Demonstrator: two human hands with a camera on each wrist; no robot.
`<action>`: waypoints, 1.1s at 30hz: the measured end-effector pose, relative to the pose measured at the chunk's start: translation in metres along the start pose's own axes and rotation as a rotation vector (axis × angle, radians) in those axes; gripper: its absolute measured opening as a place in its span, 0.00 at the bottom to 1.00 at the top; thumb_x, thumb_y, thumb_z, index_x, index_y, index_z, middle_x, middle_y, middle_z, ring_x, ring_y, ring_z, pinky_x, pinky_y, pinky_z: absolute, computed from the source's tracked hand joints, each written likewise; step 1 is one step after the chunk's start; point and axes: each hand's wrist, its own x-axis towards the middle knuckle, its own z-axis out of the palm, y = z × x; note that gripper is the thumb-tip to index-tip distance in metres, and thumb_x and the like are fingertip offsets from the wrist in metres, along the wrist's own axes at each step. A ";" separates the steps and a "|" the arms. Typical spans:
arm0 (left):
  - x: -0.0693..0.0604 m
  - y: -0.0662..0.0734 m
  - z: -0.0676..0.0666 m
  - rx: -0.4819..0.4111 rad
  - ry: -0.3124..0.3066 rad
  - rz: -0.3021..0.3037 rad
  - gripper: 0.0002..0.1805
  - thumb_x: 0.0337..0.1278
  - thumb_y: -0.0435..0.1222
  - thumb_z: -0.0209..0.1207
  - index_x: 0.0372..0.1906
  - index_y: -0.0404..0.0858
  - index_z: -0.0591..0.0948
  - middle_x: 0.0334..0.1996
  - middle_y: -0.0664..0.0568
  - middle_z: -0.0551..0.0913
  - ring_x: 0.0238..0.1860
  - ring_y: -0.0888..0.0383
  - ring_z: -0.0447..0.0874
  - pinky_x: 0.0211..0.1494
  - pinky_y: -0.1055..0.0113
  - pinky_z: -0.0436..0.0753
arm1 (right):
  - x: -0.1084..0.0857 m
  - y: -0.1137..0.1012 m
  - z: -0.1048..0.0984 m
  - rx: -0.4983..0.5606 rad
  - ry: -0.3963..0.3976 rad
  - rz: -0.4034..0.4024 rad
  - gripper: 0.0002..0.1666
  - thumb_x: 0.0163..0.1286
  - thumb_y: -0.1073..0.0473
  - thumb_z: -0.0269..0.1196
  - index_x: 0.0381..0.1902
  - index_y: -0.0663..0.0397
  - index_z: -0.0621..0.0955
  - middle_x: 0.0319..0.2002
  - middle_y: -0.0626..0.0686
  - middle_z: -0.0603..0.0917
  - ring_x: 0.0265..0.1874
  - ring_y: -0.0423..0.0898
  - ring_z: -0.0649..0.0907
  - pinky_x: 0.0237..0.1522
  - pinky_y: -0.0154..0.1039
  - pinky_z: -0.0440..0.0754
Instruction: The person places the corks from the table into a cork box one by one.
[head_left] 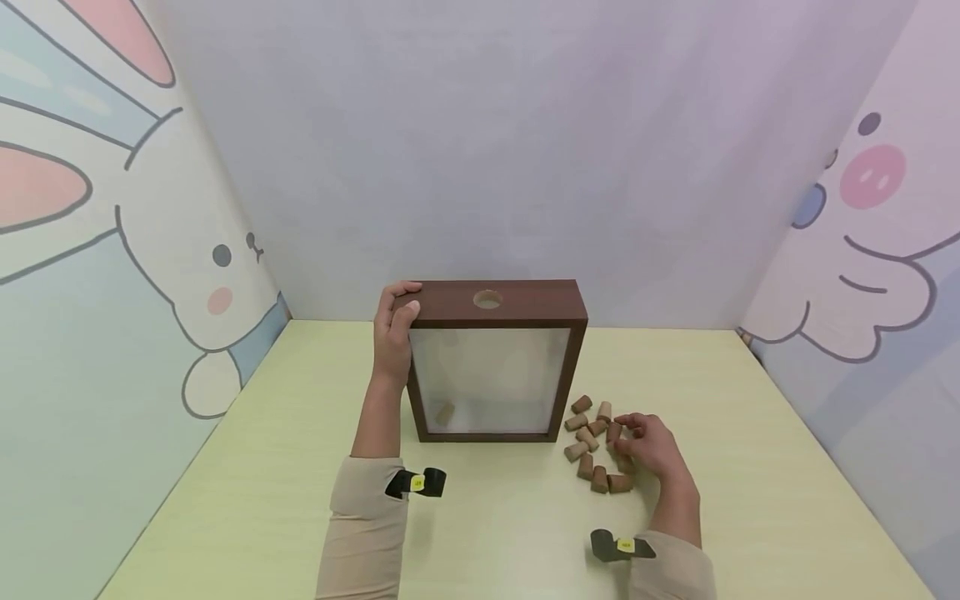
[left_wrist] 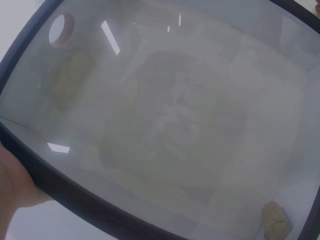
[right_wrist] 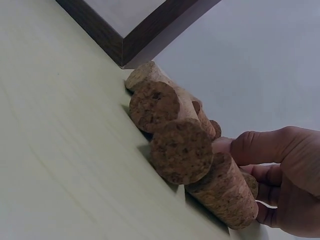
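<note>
A beige sleeve runs up behind the left hand, crease across it, cuff short of the wrist! Over that cuff, a black gadget, round-ended, yellow label, print too tiny. Behind the right hand, matching sleeve, gadget, label!

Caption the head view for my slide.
Left hand gripping a dark-framed box with one cork inside, right hand at the loose corks beside it.

The left arm is extended, left fingers bent, while right fingers curl toward the thumb.
</note>
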 end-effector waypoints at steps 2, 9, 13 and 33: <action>0.000 0.001 0.000 -0.001 -0.003 0.000 0.21 0.59 0.39 0.46 0.52 0.29 0.69 0.57 0.44 0.67 0.59 0.56 0.61 0.57 0.60 0.58 | -0.001 -0.001 0.000 0.025 0.018 0.009 0.22 0.56 0.65 0.64 0.50 0.66 0.78 0.47 0.66 0.76 0.46 0.62 0.74 0.43 0.54 0.72; 0.001 0.004 -0.001 0.010 0.007 -0.006 0.21 0.59 0.39 0.46 0.52 0.29 0.70 0.56 0.47 0.68 0.59 0.57 0.62 0.57 0.60 0.58 | -0.005 -0.007 -0.007 0.143 0.097 -0.009 0.25 0.58 0.62 0.64 0.55 0.62 0.76 0.51 0.63 0.75 0.49 0.59 0.74 0.45 0.52 0.71; 0.001 0.005 -0.001 0.010 0.010 -0.013 0.21 0.59 0.39 0.46 0.52 0.29 0.70 0.56 0.47 0.68 0.58 0.57 0.62 0.57 0.60 0.57 | -0.007 -0.011 -0.011 0.140 0.117 -0.055 0.25 0.59 0.61 0.65 0.55 0.62 0.75 0.50 0.64 0.76 0.48 0.60 0.75 0.44 0.52 0.72; 0.000 0.000 -0.001 -0.017 0.005 -0.006 0.20 0.59 0.38 0.46 0.52 0.29 0.69 0.57 0.45 0.67 0.59 0.56 0.60 0.57 0.60 0.57 | -0.008 -0.060 -0.010 0.433 0.251 -0.234 0.24 0.62 0.68 0.62 0.57 0.64 0.73 0.42 0.63 0.78 0.37 0.43 0.78 0.37 0.30 0.75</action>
